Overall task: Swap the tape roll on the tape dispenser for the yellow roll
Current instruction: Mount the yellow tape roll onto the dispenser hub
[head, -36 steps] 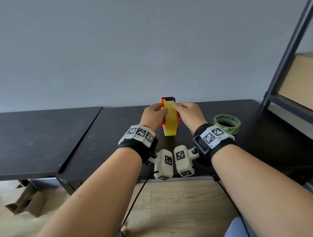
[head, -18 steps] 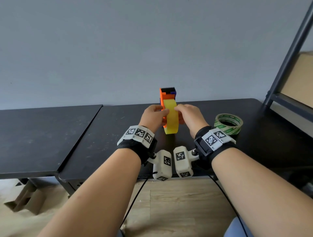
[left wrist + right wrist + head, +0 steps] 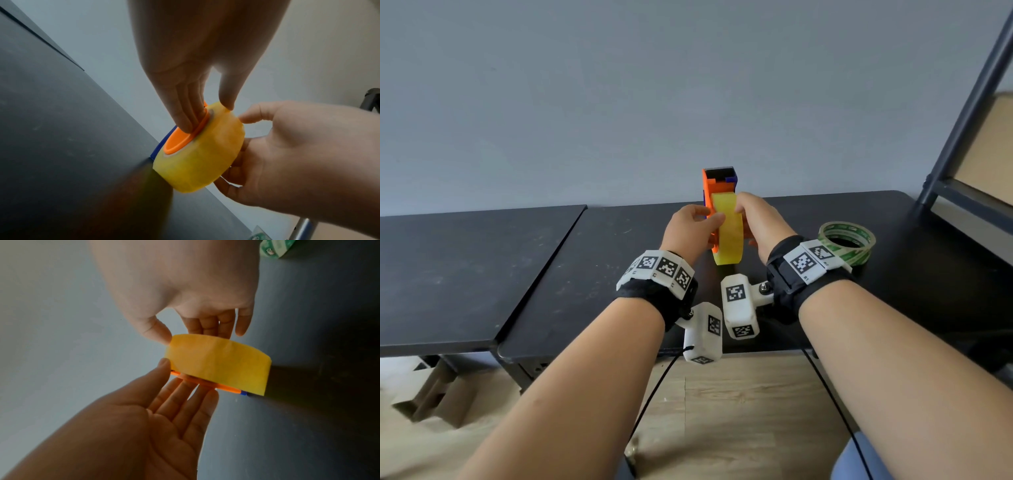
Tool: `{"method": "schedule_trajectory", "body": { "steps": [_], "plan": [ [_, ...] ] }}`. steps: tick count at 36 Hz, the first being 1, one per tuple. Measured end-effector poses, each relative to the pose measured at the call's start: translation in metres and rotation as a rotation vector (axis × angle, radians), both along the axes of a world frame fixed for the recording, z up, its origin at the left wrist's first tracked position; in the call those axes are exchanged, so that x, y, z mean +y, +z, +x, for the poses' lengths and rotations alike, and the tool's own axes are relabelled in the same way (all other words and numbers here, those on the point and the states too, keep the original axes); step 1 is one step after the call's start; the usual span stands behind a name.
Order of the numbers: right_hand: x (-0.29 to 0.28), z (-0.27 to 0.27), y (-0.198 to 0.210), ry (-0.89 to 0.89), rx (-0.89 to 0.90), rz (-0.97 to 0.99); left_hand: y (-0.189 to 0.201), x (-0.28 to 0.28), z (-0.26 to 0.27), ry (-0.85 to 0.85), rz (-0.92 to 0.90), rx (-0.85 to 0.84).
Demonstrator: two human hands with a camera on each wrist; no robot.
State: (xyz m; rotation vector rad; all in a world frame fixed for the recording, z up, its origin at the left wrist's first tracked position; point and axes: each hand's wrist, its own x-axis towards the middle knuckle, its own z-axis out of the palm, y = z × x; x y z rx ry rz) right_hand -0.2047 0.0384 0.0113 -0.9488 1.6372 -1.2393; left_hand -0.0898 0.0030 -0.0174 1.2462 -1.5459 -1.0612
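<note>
Fingers of left hand lie straight against tape dispenser, while right hand grips yellow roll, its fingers largely hidden behind.

Both forearms reach forward, wrists close together. Left hand lays straight fingers flat against the left side of the roll, thumb on its rim. Right hand clasps its right side.

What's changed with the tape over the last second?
The dispenser has come up: its far end now stands well above the yellow roll. The left hand still presses its orange side and the right hand still holds the roll. The green roll has not moved.
</note>
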Motion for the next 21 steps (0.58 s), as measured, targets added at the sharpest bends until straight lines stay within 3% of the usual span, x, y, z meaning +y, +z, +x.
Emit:
{"method": "schedule_trajectory", "body": {
  "steps": [21],
  "plan": [
    [0.005, -0.004, -0.005, 0.019, 0.041, -0.052, 0.017, -0.006, -0.005, 0.008, 0.024, -0.009]
  ]
}}
